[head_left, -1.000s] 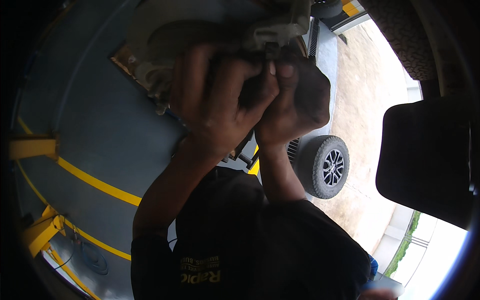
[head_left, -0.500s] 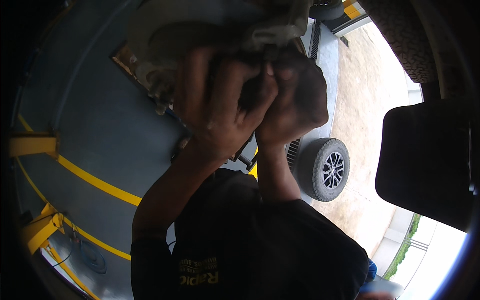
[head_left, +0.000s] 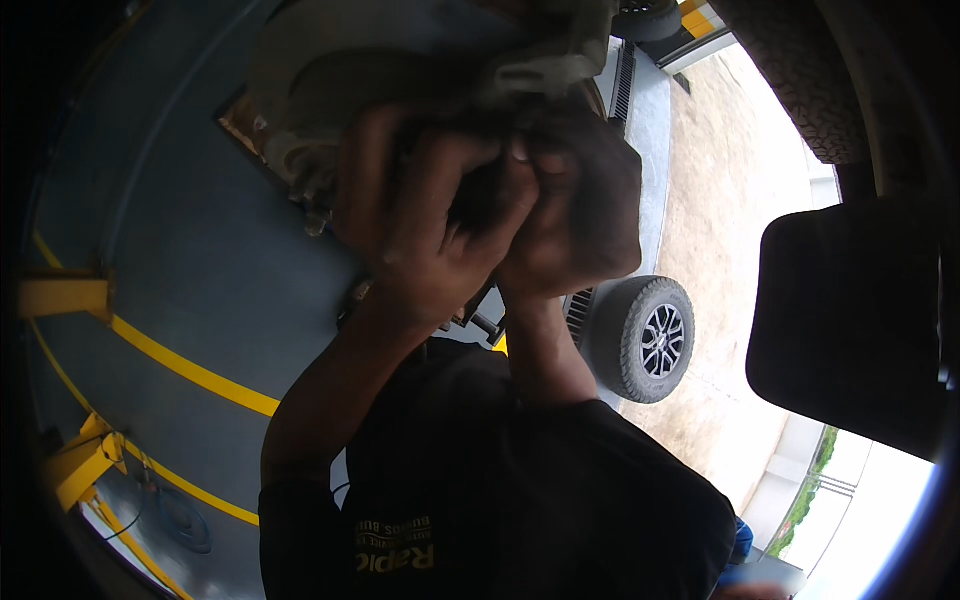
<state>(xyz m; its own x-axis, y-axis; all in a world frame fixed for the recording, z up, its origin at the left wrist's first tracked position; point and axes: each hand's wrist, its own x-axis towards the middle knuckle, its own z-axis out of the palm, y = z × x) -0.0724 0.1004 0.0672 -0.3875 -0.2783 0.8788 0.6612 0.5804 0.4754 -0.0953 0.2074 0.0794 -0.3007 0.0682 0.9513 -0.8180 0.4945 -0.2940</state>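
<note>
Both my hands are raised together against the underside of a large grey metal part [head_left: 540,75], probably of a vehicle. My left hand [head_left: 425,215] has its fingers curled, with the thumb pointing up toward the part. Close beside it, my right hand [head_left: 575,215] is closed too, its thumb tip near the left one. Between the thumbs and fingers it is dark, so whatever they grip is hidden. To the left of my left hand, a knobbly metal piece [head_left: 312,190] hangs from the same assembly.
A wheel with a black and silver rim [head_left: 660,340] stands on the floor at right. A black panel [head_left: 850,330] and a treaded tyre [head_left: 785,80] hang at the far right. Yellow metal arms [head_left: 65,295] and a blue hose [head_left: 185,520] are at left. Blue cloth [head_left: 742,540] shows lower right.
Both hands have shifted slightly left and a little down in the picture, staying closed and together. The background has moved slightly left as well.
</note>
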